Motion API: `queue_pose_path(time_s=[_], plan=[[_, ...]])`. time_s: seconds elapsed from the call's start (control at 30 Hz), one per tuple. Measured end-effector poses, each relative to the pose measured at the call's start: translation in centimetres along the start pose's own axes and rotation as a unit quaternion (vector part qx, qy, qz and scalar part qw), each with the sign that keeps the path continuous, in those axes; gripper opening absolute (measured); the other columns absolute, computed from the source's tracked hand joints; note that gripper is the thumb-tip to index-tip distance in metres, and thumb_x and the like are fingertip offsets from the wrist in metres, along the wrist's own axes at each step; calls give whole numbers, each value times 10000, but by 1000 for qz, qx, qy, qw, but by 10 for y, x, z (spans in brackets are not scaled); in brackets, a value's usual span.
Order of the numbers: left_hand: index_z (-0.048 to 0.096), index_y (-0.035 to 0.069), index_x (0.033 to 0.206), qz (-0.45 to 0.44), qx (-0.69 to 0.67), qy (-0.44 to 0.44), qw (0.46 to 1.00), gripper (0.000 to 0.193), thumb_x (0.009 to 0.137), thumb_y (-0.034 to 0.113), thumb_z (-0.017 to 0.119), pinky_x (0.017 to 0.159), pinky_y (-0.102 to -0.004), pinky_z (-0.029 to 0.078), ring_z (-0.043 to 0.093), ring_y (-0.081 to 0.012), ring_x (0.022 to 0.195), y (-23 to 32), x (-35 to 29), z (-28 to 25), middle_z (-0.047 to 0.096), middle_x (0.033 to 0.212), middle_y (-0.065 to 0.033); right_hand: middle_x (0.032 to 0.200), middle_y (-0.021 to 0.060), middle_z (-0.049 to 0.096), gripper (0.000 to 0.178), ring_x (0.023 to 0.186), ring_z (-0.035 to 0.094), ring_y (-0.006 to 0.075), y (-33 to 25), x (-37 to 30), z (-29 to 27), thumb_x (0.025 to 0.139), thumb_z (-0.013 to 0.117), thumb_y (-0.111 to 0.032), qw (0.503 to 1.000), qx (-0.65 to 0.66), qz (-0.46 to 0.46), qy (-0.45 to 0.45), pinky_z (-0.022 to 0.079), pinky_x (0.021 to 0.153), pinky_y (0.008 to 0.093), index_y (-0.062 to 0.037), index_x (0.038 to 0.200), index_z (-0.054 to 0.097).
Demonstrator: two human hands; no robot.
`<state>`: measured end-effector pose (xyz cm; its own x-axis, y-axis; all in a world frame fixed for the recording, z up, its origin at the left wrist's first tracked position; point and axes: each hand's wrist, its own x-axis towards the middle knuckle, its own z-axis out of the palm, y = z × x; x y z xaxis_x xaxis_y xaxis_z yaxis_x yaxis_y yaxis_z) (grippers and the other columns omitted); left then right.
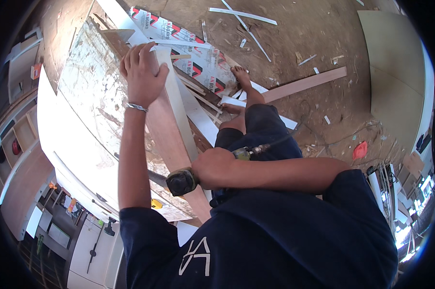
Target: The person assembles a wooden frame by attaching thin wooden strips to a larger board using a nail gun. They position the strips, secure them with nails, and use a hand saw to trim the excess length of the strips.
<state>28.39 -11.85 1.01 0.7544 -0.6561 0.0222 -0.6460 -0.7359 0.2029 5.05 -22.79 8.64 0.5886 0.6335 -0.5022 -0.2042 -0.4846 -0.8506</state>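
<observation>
Obs. 1: Worktable (89,72), stained top. Long wooden piece (163,118), pinkish face and white side, lies along the table's right edge, its near end close to the person's body.

Obs. 2: Left hand (144,72) is over the far end of the piece. Fingers spread and laid over it, thumb apart on the right side; cannot tell whether the fingertips hook underneath.

Obs. 3: Right hand (213,168) is closed round the handle of a green and black power tool (182,182), above the near part of the piece. A metal fitting (260,148) and dark hose trail right from it. Nose hidden; cannot tell whether it touches the wood, nor how the trigger finger sits.

Obs. 4: Yellow object (156,203) on the table near its near edge, left of the piece. Below the table's right edge, 2 bare feet among white strips; 1 wooden plank (306,84) on the floor.

Technique (judgement): press the far end down firmly with the left palm so the piece cannot rock; seat the tool square before triggering. Left fingers should be well apart from the line of fire. Hose slack, clear of the legs. Loose strips underfoot could upset the stance; clear these first.
</observation>
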Motion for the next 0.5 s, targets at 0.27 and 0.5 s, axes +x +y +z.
queue_pose_path(time_s=[0.27, 0.5], plan=[[452, 167, 1535, -178, -119, 65, 975, 842, 770, 266, 790, 1210, -587, 251, 247, -529, 1489, 28, -68, 10, 251, 1582, -383, 798, 206, 734, 225, 826, 743, 402, 7, 4, 2, 690, 739, -199, 999, -26, -35, 14, 597, 726, 493, -20, 827, 749], [525, 127, 1453, -158, -79, 143, 974, 719, 783, 212, 770, 1155, -568, 341, 365, -509, 1429, 23, -79, 20, 351, 1542, -335, 877, 243, 730, 428, 855, 725, 424, 5, -67, -64, 722, 772, -294, 989, -98, 97, 60, 584, 790, 514, 28, 997, 710]])
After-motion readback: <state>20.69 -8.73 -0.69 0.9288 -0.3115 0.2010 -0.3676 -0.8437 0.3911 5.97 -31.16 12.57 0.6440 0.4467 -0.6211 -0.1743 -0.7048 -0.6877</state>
